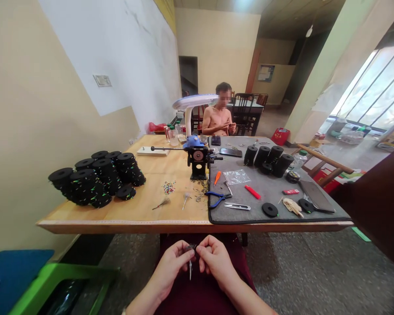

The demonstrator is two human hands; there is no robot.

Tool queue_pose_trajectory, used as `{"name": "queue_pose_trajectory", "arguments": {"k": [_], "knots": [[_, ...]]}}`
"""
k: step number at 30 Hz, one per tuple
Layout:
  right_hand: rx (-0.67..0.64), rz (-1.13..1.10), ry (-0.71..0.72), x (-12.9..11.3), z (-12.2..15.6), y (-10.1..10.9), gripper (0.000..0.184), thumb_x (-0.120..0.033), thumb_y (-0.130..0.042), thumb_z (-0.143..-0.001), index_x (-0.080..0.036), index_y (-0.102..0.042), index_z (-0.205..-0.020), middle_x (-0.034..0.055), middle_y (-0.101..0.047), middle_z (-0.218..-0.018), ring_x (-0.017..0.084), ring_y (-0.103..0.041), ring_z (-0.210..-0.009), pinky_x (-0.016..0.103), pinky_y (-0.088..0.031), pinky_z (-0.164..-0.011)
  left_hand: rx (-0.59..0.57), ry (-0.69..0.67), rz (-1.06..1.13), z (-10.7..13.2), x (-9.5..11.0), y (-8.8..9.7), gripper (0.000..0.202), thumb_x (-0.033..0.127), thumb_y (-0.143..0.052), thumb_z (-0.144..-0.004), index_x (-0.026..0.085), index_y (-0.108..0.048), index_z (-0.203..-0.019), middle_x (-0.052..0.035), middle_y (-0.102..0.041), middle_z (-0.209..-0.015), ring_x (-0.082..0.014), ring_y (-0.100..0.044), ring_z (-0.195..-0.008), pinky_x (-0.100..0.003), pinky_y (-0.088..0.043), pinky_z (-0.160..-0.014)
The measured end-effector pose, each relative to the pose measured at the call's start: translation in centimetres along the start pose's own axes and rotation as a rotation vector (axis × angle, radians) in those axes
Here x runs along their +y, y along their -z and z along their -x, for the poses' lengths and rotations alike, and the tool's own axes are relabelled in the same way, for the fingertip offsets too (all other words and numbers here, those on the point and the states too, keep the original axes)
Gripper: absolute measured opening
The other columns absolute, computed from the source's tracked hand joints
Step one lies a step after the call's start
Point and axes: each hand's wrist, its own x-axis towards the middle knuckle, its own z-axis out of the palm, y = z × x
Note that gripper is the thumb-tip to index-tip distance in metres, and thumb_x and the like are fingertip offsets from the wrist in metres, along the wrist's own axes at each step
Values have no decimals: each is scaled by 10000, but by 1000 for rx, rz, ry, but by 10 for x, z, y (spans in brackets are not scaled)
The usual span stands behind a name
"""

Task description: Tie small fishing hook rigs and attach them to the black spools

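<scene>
In front of my dark red clothing, both of my hands are held close together below the table edge. My left hand (177,261) is closed, its thumb and fingers pinching a thin bundle (190,270) with a pale stem hanging down and dark strands at the top. Against those strands my right hand (216,259) is closed in a pinch; whatever its fingertips hold is too small to make out. Two similar small bundles lie on the wood beyond: a pale one (185,200) and a darker one (160,204). Beside them is a scatter of coloured beads (169,187).
Stacked black spools (101,175) stand at left, more (262,155) at right. A black hand-cranked winder (198,162) and lamp (188,118) occupy the middle. Blue-handled pliers (217,199), thread snips (237,206) and a red tube (252,192) lie on the grey mat. Another person (218,118) sits opposite.
</scene>
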Motion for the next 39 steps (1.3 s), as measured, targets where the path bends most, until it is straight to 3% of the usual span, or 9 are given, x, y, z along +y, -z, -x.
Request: {"name": "queue_pose_trajectory", "arguments": {"k": [16,20,26,29,33,39], "knots": [[5,65,21,4,-3,-1,327,-463,-660,-694,-188,-485,-672,-90,-501,-342,38,-330,-268,164,-217,-324,56,-140,-189,0,-6,-9,318,384,-764,-650,169,-530,-624,36,-575,-548,-108,-518,-514,-210,-397,-492],[7,26,8,4,-3,0,333,-471,-660,-689,-191,-480,-678,-97,-486,-334,41,-328,-267,163,-218,-322,17,-87,-93,-1,-8,-9,322,378,-770,-658,174,-521,-664,42,-578,-557,-100,-523,-489,-205,-402,-467],[-1,-24,-11,4,-3,5,343,-480,-659,-694,-184,-485,-690,-88,-505,-365,35,-304,-285,168,-197,-335,-103,78,183,0,-4,-7,291,278,-787,-686,164,-586,-863,1,-646,-730,-116,-614,-653,-208,-459,-576],[-14,-38,-9,3,-2,5,354,-483,-673,-683,-180,-491,-687,-77,-525,-398,32,-299,-304,176,-190,-357,-132,102,209,-2,-4,-7,231,275,-772,-710,141,-606,-799,-10,-636,-718,-107,-604,-650,-205,-461,-588],[-11,-15,13,1,-4,7,351,-477,-690,-673,-173,-514,-674,-74,-516,-416,35,-301,-335,191,-187,-392,-88,63,206,-4,-5,-6,221,272,-782,-697,136,-612,-735,0,-608,-673,-98,-578,-633,-185,-438,-558],[98,-9,-14,4,-8,11,342,-449,-745,-600,-166,-554,-612,-108,-381,-380,42,-253,-377,213,-159,-415,32,73,252,-7,-8,-3,277,285,-823,-626,143,-618,-746,15,-589,-692,-91,-566,-617,-173,-411,-522]]}}
